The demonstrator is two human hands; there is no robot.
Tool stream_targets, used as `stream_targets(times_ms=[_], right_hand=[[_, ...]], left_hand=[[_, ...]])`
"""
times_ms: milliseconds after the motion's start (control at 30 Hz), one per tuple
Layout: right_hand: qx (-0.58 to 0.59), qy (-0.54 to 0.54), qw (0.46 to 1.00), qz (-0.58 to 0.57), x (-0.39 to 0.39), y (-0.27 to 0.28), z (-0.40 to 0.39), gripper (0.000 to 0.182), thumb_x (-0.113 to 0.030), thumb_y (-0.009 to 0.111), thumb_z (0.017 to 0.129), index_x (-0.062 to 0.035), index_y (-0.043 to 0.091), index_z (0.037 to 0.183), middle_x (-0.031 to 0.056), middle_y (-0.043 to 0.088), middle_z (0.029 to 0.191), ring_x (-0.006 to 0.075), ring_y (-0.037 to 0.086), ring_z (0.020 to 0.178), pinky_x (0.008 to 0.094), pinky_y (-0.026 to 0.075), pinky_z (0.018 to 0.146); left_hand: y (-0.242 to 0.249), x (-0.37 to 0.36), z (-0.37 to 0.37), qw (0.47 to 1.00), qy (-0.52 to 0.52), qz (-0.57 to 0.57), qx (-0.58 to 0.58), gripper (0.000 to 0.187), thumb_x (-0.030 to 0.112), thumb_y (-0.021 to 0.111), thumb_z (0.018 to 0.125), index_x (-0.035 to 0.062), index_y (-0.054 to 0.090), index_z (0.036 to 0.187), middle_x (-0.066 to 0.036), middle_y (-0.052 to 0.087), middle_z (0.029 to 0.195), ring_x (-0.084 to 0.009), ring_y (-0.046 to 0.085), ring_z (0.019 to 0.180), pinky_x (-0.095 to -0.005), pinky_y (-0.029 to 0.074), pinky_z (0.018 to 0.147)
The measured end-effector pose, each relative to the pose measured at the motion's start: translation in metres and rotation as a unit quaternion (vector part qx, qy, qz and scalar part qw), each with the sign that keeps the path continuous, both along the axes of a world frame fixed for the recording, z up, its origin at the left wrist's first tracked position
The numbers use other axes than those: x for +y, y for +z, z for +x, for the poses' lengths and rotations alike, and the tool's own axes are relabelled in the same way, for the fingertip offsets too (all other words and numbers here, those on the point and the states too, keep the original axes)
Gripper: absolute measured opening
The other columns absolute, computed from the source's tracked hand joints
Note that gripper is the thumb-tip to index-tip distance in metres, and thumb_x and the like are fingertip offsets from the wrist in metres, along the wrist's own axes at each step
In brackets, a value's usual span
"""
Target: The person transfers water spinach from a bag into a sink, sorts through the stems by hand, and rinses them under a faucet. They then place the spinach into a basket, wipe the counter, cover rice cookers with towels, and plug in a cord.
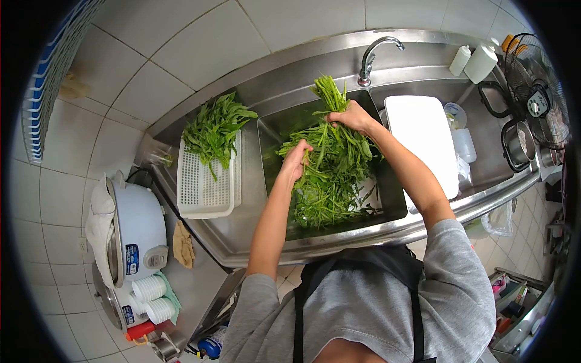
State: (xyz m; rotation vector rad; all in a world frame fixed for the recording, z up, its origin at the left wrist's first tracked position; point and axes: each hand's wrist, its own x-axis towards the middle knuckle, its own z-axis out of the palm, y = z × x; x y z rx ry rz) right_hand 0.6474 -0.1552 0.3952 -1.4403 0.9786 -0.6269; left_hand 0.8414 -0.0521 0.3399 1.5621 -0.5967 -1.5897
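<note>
A large heap of long-stemmed leafy greens (330,193), resembling water spinach, lies in the metal sink basin (279,130). My right hand (352,118) is closed around a bunch of these greens near the basin's far side, with the pale green stems (328,92) sticking up beyond the fist. Lower and to the left, my left hand (295,160) has its fingers curled on stems at the heap's left edge. To the left of the basin, more greens (219,128) rest on a white perforated basket (206,184), their leaves hanging over its rim.
A faucet (368,60) rises behind the basin. Right of it, a white board (420,142) lies across the sink, with white bottles (481,62) and a wire-guarded fan (538,91) beyond. At left stand a large rice cooker (140,227), stacked white cups (151,289) and a tan cloth (183,245).
</note>
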Motion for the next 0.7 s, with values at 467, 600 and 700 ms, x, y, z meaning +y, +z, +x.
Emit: stream_targets(times_ms=[467,600,700], right_hand=[[0.008,0.091,0.991,0.102,0.016,-0.030,0.013,0.030,-0.020,0.073,0.071,0.0024,0.062,0.088,0.0075,0.062,0.070,0.0115,0.056,0.057,0.0260,0.048,0.055],[-0.008,0.002,0.984,0.179,0.005,-0.035,-0.005,0.035,-0.024,0.073,0.072,0.0033,0.061,0.090,0.0088,0.062,0.072,0.0142,0.059,0.059,0.0292,0.052,0.051],[-0.041,-0.054,0.975,0.210,0.001,-0.038,-0.012,0.034,-0.022,0.073,0.072,0.0035,0.060,0.090,0.0099,0.062,0.074,0.0160,0.062,0.061,0.0326,0.055,0.052]], left_hand=[[0.005,0.036,-0.010,0.881,-0.211,-0.159,-0.393,0.038,0.041,0.059,0.080,0.0041,0.059,0.090,-0.015,0.061,0.072,-0.0239,0.058,0.066,-0.0343,0.044,0.064],[-0.010,0.068,0.006,0.791,-0.320,-0.060,-0.519,0.039,0.043,0.062,0.077,0.0059,0.062,0.087,-0.015,0.062,0.071,-0.0251,0.060,0.067,-0.0345,0.046,0.063],[-0.018,0.081,-0.009,0.777,-0.273,-0.082,-0.562,0.037,0.045,0.061,0.076,0.0098,0.064,0.086,-0.016,0.063,0.072,-0.0286,0.062,0.069,-0.0382,0.047,0.061]])
